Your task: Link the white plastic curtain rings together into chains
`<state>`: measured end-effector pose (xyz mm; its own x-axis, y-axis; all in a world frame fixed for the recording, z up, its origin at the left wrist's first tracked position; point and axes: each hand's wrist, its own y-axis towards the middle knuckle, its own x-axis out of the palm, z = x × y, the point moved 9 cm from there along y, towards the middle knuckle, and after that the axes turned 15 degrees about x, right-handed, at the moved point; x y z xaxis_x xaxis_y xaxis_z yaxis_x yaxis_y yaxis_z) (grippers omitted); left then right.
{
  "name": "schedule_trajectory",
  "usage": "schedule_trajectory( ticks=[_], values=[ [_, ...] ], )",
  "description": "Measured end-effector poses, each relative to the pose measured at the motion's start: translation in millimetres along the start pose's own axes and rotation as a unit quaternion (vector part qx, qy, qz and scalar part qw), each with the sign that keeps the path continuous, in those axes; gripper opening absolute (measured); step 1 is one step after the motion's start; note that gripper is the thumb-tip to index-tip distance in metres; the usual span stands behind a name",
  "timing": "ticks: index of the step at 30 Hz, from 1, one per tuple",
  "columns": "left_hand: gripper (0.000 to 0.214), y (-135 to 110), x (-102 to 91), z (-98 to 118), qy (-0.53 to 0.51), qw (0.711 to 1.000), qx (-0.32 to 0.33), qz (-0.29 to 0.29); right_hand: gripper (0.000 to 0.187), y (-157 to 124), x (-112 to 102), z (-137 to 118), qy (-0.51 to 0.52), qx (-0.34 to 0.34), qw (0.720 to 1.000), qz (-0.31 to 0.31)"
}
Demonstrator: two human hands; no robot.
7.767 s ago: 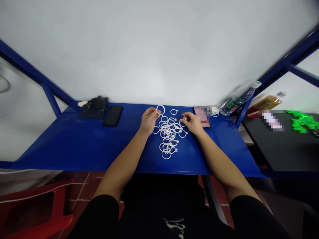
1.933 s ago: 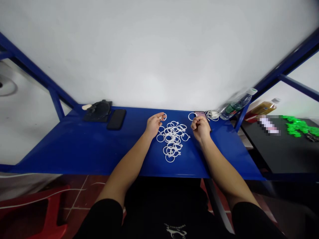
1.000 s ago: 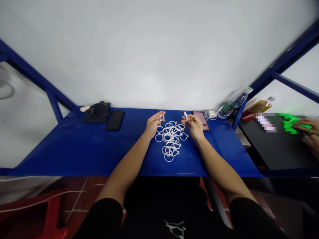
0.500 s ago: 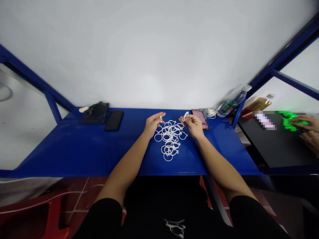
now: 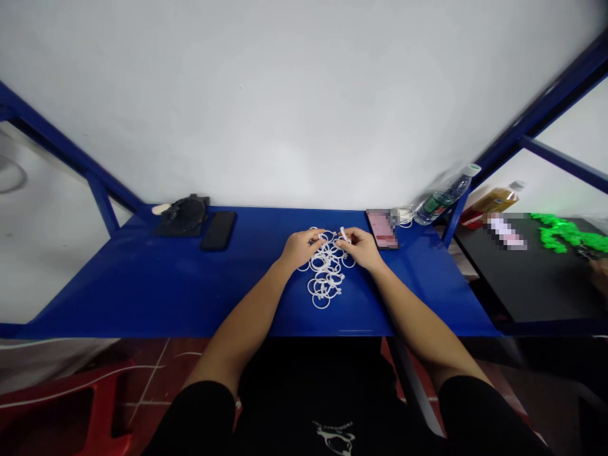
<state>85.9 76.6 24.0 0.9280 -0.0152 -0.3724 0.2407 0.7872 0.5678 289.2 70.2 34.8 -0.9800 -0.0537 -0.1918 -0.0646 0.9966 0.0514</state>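
A loose pile of white plastic rings, several with small tabs on their rims, lies on the blue table. My right hand is over the pile's right side, its thumb and fingers pinching a white ring seen nearly edge-on. At the pile's upper left, my left hand has its fingertips closed together, with a small white piece at them. The fingers partly hide that piece. Both hands are close together, their fingertips a short gap apart.
A black phone and a dark flat object lie at the back left. Back right are a lit phone, white cable and a leaning bottle. Green pieces and a co-worker's hand are on the black table.
Both my hands have moved inward and slightly down over the rings, narrowing the gap between them. The right hand's ring came along. The co-worker's hands have drawn back from the green pieces.
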Motion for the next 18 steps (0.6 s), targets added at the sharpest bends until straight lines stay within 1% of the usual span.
schedule_trajectory(
  ticks=[3, 5, 7, 9, 10, 11, 13, 14, 15, 16, 17, 18],
  values=[
    [0.026, 2.7, -1.5, 12.1, 0.068, 0.996, 0.046, -0.024, 0.029, -8.6, 11.6, -14.1, -0.109, -0.067, 0.991, -0.034],
    [0.030, 3.1, -5.0, 16.5, 0.083, 0.994, 0.060, -0.024, 0.032, -13.2, 14.0, -23.0, -0.160, -0.104, 0.980, -0.048],
    [0.044, 2.2, -7.1, 16.9, 0.072, 0.995, 0.057, -0.028, 0.042, -15.4, 9.9, -30.2, -0.200, -0.130, 0.970, -0.038],
    [0.059, 1.9, -7.0, 15.6, 0.051, 0.997, 0.045, -0.040, 0.060, -16.1, 7.9, -32.7, -0.248, -0.146, 0.957, -0.040],
    [0.063, 2.6, -6.3, 15.9, 0.046, 0.997, 0.044, -0.048, 0.071, -16.2, 9.6, -31.2, -0.278, -0.147, 0.948, -0.054],
    [0.062, 4.0, -5.4, 17.4, 0.051, 0.996, 0.047, -0.059, 0.083, -16.2, 12.7, -27.6, -0.311, -0.143, 0.937, -0.073],
    [0.047, 7.2, -2.6, 24.3, 0.083, 0.990, 0.068, -0.090, 0.101, -16.1, 20.4, -16.3, -0.378, -0.124, 0.910, -0.118],
    [0.039, 7.7, -0.6, 29.1, 0.104, 0.985, 0.082, -0.110, 0.106, -16.0, 23.9, -9.7, -0.407, -0.112, 0.896, -0.138],
    [0.034, 6.9, 1.0, 34.1, 0.124, 0.979, 0.093, -0.130, 0.109, -15.7, 26.7, -3.1, -0.431, -0.098, 0.883, -0.156],
    [0.037, 4.3, 1.9, 39.0, 0.141, 0.974, 0.100, -0.148, 0.110, -15.3, 28.8, 2.8, -0.450, -0.084, 0.873, -0.169],
    [0.045, -0.2, 2.5, 43.6, 0.155, 0.968, 0.104, -0.165, 0.111, -14.9, 30.3, 7.9, -0.461, -0.072, 0.866, -0.180],
    [0.059, -6.2, 2.1, 47.5, 0.167, 0.965, 0.102, -0.176, 0.111, -14.7, 31.6, 12.1, -0.466, -0.061, 0.863, -0.188]
  ],
)
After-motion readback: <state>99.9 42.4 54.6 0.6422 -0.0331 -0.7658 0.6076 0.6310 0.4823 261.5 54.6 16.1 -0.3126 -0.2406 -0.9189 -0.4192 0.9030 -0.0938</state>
